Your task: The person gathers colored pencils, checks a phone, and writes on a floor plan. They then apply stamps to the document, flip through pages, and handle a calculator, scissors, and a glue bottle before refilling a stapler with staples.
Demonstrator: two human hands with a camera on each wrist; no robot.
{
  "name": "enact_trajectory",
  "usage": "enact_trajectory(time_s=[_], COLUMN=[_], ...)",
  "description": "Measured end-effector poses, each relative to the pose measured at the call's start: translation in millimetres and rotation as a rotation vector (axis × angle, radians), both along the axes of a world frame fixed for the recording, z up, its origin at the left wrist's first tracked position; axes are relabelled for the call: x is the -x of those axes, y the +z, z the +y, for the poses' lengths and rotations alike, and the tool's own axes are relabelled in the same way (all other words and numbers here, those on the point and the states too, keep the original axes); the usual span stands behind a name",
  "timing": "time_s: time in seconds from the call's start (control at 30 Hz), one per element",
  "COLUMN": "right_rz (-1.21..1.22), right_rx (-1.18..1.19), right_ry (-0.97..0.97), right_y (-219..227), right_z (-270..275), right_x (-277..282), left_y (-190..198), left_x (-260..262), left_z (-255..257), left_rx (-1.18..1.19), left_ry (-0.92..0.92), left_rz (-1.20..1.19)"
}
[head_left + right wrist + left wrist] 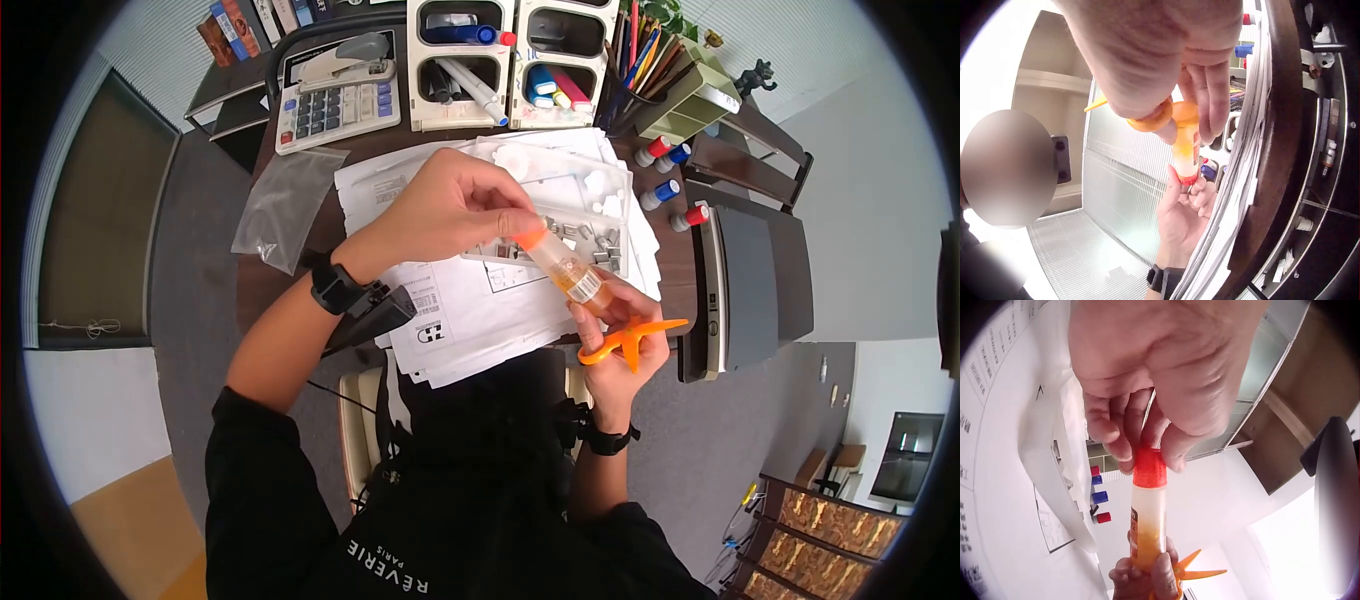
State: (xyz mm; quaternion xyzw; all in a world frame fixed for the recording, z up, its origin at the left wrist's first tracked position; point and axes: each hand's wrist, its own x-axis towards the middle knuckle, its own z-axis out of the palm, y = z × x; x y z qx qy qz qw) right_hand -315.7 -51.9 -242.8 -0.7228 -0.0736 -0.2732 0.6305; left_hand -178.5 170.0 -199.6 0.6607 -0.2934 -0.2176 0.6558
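My left hand (450, 205) pinches the red-orange cap (1150, 469) of a translucent glue bottle (562, 264) between thumb and fingertips. Orange contents and a barcode label show through and on the bottle, which slants over the papers with its cap toward the upper left. Around the bottle's lower end my right hand (610, 380) curls its fingers. Orange scissors (630, 342) hang on that same hand, a handle loop by the thumb and the blades spread apart. Behind the left hand lies a clear plastic box (622, 215) of small metal and white pieces.
Printed papers (440, 345) cover the desk. A calculator (335, 112) and a plastic bag (285, 205) lie left. Pen organizers (462, 115) and a pencil cup (625, 105) stand behind. Several red and blue capped items (660, 193) stand right, near a grey-black machine (750, 290).
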Motion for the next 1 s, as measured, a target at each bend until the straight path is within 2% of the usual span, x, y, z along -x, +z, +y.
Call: enact_trajectory(time_s=[0.07,0.1,0.17,0.27,0.33,0.37,0.4,0.43,0.5,0.53,0.67,0.7,0.83,0.9,1.0], right_rz=[0.161,0.156,0.275,0.198,0.179,0.163,0.156,0.097,0.008,-0.018,-0.102,-0.113,-0.073,-0.056,-0.038], right_rx=[0.039,0.041,-0.225,-0.232,-0.207,-0.183,-0.091,-0.105,-0.121,-0.043,0.046,0.105,0.103,0.072,0.047], right_ry=[-0.045,-0.047,0.054,0.056,0.030,0.011,-0.019,-0.002,0.038,0.038,-0.030,-0.068,-0.087,-0.082,-0.081], right_y=[-3.4,2.0,15.8,11.3,3.5,-1.3,-8.8,-6.7,-2.8,-0.5,2.3,0.7,-5.0,-1.6,1.8], right_z=[-5.7,-4.0,2.9,3.6,5.7,5.1,1.6,3.5,7.7,5.8,4.6,4.7,11.3,15.0,16.0], right_x=[7.3,9.5,11.6,8.7,6.2,4.3,4.7,3.2,0.4,-0.6,-4.0,-3.5,1.9,8.0,11.5], left_y=[-6.6,-8.5,-7.5,-2.4,8.3,6.0,2.0,0.0,8.5,12.5,2.9,-0.2,-7.5,-6.5,-5.9], left_x=[-0.6,-1.5,-3.8,-1.1,2.5,2.3,1.7,1.3,2.9,3.5,5.7,6.7,4.2,3.8,6.8], left_z=[-2.0,-3.3,-3.8,-0.7,-2.3,-2.6,-1.0,-0.1,2.9,4.1,-0.5,-3.5,-5.5,-6.0,-8.2], left_rx=[0.058,0.119,0.183,0.199,0.097,0.107,0.037,-0.034,-0.074,-0.126,0.017,0.056,0.100,0.079,0.067], left_ry=[-0.004,-0.041,-0.084,-0.116,0.034,0.015,0.044,0.074,0.015,-0.025,-0.001,0.023,0.024,0.024,0.007], left_rz=[-0.045,-0.138,-0.239,-0.177,-0.085,-0.093,-0.100,-0.109,-0.049,0.019,0.045,-0.023,-0.137,-0.270,-0.189])
